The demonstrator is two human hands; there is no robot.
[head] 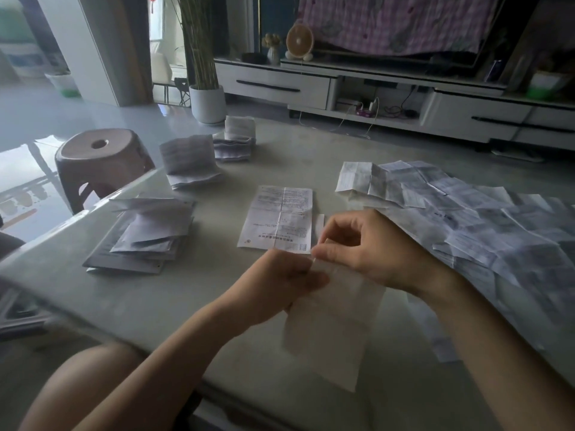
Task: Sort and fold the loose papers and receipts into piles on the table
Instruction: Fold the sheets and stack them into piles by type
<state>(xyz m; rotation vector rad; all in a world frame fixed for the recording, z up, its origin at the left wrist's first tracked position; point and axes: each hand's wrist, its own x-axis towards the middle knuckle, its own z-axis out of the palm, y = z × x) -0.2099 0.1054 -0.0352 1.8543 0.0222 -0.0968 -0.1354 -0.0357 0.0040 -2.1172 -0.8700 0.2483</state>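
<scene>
A: How are the hands placed?

B: The left hand [289, 275] and the right hand [367, 250] are held close together just on the near side of the printed sheet [280, 219]. The top edge of a pale slip [336, 321] is pinched by the fingers of both. The rest of the slip hangs towards the body, nearer than that sheet.

A: What is laid around the sheet?

B: Folded piles are set on the surface [217, 290] to its left: a near pile [146, 234], a middle pile [189, 163] and a far pile [236, 141]. A loose heap [466, 219] is spread to its right.

A: What could go wrong?

B: The slip looks thin, so it could probably be torn if the pinched edge were pulled apart. A crooked crease could be made if the corners were not matched. The heap right of the sheet might be swept off by the right forearm, which is passed close over it. The slip could also be dropped on the wrong pile, since the piles look alike.
</scene>
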